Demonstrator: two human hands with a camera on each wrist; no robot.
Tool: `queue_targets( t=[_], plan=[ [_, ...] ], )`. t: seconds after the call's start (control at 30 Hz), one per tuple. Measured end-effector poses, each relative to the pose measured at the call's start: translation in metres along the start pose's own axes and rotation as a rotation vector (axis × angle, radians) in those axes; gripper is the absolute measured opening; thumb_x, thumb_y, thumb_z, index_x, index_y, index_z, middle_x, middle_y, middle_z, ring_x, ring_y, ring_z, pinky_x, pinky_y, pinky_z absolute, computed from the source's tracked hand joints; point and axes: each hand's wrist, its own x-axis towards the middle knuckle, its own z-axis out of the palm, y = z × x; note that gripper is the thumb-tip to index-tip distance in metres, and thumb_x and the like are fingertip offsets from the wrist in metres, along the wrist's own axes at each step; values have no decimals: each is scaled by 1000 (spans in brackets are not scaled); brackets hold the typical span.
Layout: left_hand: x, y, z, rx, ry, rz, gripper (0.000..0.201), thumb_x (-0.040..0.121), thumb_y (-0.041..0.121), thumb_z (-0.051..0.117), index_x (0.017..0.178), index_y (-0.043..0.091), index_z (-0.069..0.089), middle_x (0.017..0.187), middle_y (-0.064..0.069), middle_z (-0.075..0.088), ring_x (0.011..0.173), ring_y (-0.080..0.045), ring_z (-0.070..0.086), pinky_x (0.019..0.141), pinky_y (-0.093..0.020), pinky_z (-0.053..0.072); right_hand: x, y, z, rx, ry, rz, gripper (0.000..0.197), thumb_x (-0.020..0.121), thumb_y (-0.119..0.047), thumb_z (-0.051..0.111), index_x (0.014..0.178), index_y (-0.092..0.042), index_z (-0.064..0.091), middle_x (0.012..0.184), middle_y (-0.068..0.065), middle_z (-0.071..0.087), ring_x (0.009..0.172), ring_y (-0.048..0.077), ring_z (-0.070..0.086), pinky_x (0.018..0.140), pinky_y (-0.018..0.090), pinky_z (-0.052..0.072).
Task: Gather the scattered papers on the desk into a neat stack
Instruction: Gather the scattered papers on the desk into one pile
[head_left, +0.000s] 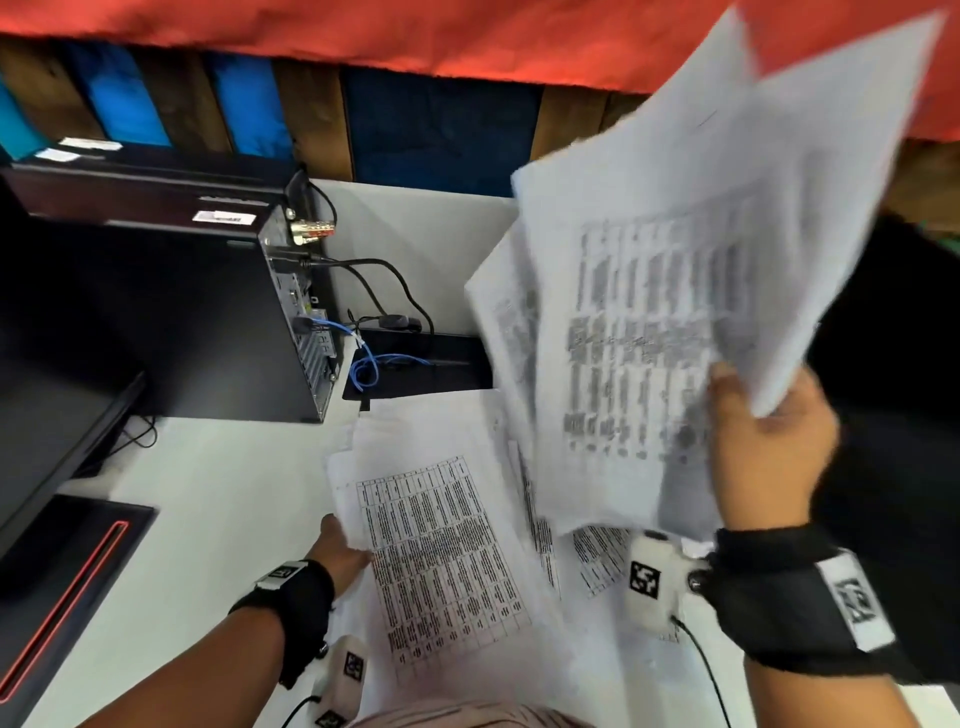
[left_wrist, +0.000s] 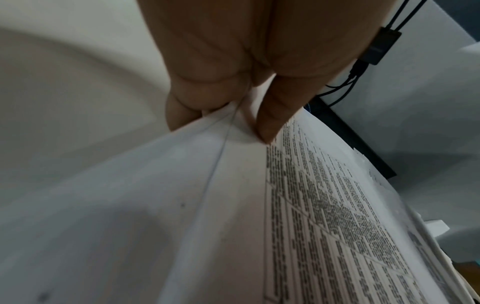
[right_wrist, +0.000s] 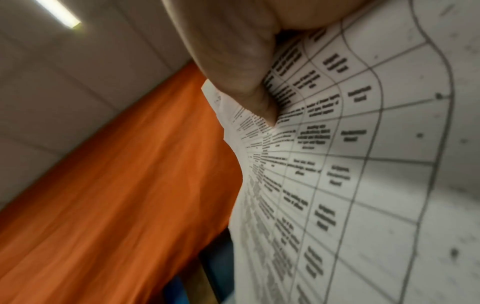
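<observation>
up high, the right hand (head_left: 763, 447) grips a fanned bunch of printed sheets (head_left: 670, 312) by their lower edge, thumb pressed on the table-printed face, lifted clear of the white desk (head_left: 208, 499) and motion-blurred. lower down, the left hand (head_left: 340, 545) pinches the near corner of the loose papers (head_left: 447, 545) lying overlapped and askew on the desk, thumb on top and fingers beneath. beyond them sit a black computer tower (head_left: 171, 312) with a blue cable (head_left: 366, 364) and dark cords, backed by an orange cloth (head_left: 363, 31).
</observation>
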Motion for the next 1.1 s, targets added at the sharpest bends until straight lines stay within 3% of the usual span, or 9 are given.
queue_targets(
  t=[0.1, 0.27, 0.4, 0.5, 0.57, 0.73, 0.9, 1.0, 1.1],
  plan=[
    [-2, 3, 1, -172, 0, -30, 73, 92, 35, 53, 144, 4, 12, 146, -29, 34, 127, -46, 43, 101, -53, 40, -38, 37, 25, -111, -227, 284, 14, 87, -7, 63, 97, -16, 58, 70, 1, 59, 49, 1, 56, 44, 11, 42],
    [-8, 10, 4, -475, -9, -42, 124, 63, 83, 48, 151, 14, -5, 160, -10, 9, 146, -28, 20, 117, -43, 20, -114, 102, 52, -259, -574, 649, 28, 87, -5, 59, 114, -7, 51, 80, 4, 55, 64, 13, 55, 48, 18, 43],
    [-15, 12, 3, -367, 8, -73, 78, 93, 60, 30, 152, 17, 4, 156, -12, 24, 141, -31, 30, 106, -35, 28, -147, 131, 56, -327, -826, 767, 35, 85, -7, 62, 114, -7, 43, 94, 9, 55, 78, 21, 55, 55, 22, 47],
    [-10, 8, 2, -298, 79, -26, 59, 98, 31, 41, 147, 7, 18, 98, -19, 59, 84, -28, 58, 79, -34, 42, -146, 140, 55, -354, -786, 726, 34, 91, -20, 60, 117, -4, 44, 92, 6, 58, 87, 26, 57, 75, 33, 50],
    [-4, 5, 3, -169, 81, -25, 50, 97, 18, 39, 141, 1, 21, 75, -16, 51, 64, -24, 51, 68, -32, 40, -137, 143, 55, -382, -736, 689, 38, 96, -17, 52, 130, -3, 44, 112, 14, 62, 106, 32, 58, 94, 35, 45],
    [-2, 5, 3, 8, 15, -7, 49, 97, 15, 36, 142, 0, 22, 144, -31, 37, 131, -45, 41, 107, -50, 37, -124, 157, 58, -549, -970, 636, 40, 96, -6, 42, 135, -2, 49, 137, 17, 54, 124, 29, 52, 101, 27, 38],
    [-8, 9, 3, -23, 8, -16, 50, 100, 25, 30, 145, 6, 21, 149, -25, 33, 134, -42, 39, 109, -47, 35, -131, 153, 64, -618, -1041, 573, 50, 95, 0, 37, 144, -7, 37, 139, 17, 51, 127, 30, 50, 106, 31, 37],
    [-7, 12, 4, -113, 31, -53, 65, 94, 55, 27, 142, 11, 27, 146, -27, 38, 129, -44, 45, 101, -50, 41, -136, 155, 65, -644, -992, 495, 53, 92, -1, 38, 143, -14, 34, 129, 17, 55, 114, 33, 57, 98, 36, 46],
    [-7, 13, 5, -190, 3, -51, 78, 89, 55, 45, 145, 8, 18, 148, -24, 35, 131, -43, 42, 102, -51, 40, -143, 158, 66, -705, -1139, 388, 44, 97, -19, 42, 141, -18, 39, 135, 14, 45, 119, 32, 54, 101, 34, 41]
  ],
)
